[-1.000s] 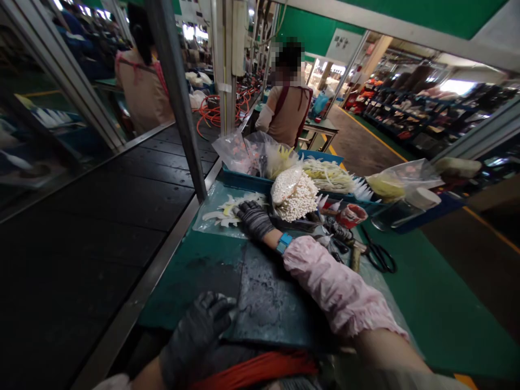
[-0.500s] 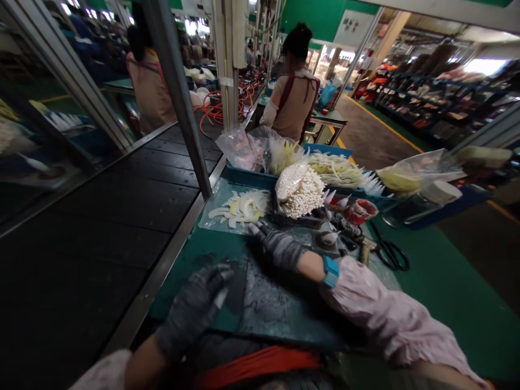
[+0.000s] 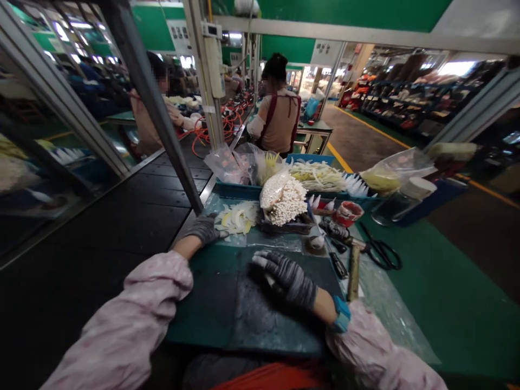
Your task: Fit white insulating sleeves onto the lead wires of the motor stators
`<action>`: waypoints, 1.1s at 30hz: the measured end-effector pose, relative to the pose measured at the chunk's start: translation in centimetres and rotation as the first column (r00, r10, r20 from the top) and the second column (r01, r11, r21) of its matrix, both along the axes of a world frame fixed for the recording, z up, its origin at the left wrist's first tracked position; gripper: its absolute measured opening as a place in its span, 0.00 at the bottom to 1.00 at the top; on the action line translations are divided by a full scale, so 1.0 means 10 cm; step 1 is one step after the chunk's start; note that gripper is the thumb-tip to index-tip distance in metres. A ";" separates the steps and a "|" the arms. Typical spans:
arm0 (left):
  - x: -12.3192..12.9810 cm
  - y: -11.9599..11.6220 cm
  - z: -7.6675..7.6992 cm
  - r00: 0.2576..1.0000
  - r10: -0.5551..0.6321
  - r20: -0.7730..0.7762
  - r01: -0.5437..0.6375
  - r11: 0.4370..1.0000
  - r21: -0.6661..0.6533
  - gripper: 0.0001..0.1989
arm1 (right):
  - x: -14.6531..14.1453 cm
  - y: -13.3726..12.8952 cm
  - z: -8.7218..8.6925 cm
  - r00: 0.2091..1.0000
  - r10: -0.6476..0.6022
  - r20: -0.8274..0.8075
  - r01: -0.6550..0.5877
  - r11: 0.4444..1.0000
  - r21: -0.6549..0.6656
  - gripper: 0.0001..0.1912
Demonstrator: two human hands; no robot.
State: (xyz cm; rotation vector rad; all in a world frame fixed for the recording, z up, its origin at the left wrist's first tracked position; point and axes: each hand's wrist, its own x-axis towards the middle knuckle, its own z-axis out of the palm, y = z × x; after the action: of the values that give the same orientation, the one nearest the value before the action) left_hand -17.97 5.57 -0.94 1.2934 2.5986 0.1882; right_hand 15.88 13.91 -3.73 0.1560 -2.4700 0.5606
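My left hand [image 3: 205,228], in a dark grey glove, reaches to the left edge of a pile of white and yellowish crescent-shaped pieces [image 3: 236,218] lying on a clear plastic sheet. Its fingers stretch toward the pile; the tips are partly blurred. My right hand [image 3: 286,276], in a striped grey glove with pale fingertips, is over the dark mat [image 3: 264,319]. Its fingers point forward with the thumb apart below them, and I see nothing held. Beyond it, a bundle of white round-tipped stems [image 3: 286,197] in clear wrap rests on a dark tray.
To the right lie black-handled scissors [image 3: 384,253], a hammer-like tool [image 3: 354,271] and a red-and-white cup [image 3: 348,213]. A clear jar [image 3: 402,203] stands behind them. Blue trays [image 3: 239,189] hold bagged pieces. A black conveyor [image 3: 134,216] runs along the left; co-workers sit ahead.
My left hand has moved forward from the near edge of the mat to the crescent pieces. My right hand has drawn back from beside that pile to over the mat. The view has shifted.
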 end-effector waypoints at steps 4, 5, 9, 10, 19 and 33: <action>0.13 0.18 -0.07 0.999 -0.036 -0.006 0.036 0.996 0.087 0.45 | 0.02 0.06 -0.01 0.998 -0.016 -0.064 0.016 1.000 -0.002 0.45; 0.16 0.21 -0.08 0.999 -0.054 -0.002 0.054 0.992 0.118 0.42 | 0.04 0.07 -0.01 0.998 -0.024 -0.059 0.024 1.000 -0.004 0.46; 0.24 0.24 -0.11 0.988 -0.149 0.025 0.139 0.960 0.245 0.33 | 0.09 0.09 -0.07 0.996 -0.039 -0.075 0.040 0.999 0.006 0.48; 0.24 0.22 -0.11 0.986 -0.162 0.027 0.149 0.952 0.268 0.32 | 0.09 0.09 -0.09 0.995 -0.041 -0.085 0.042 0.999 0.011 0.48; 0.61 0.25 -0.05 0.958 -0.266 -0.104 0.284 0.849 0.445 0.47 | 0.09 0.21 -0.17 0.896 -0.434 -0.099 0.360 0.837 -0.413 0.22; 1.12 1.09 -0.29 0.935 -0.338 0.111 0.113 0.579 0.808 0.52 | -0.07 0.45 -0.26 0.861 -0.506 0.045 0.428 0.676 -0.600 0.19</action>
State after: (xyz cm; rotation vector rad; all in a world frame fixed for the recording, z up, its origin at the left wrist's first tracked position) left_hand -6.79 16.48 -3.83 1.6813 2.0993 1.5083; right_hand 15.18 18.44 -6.31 -0.6659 -1.9702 1.0156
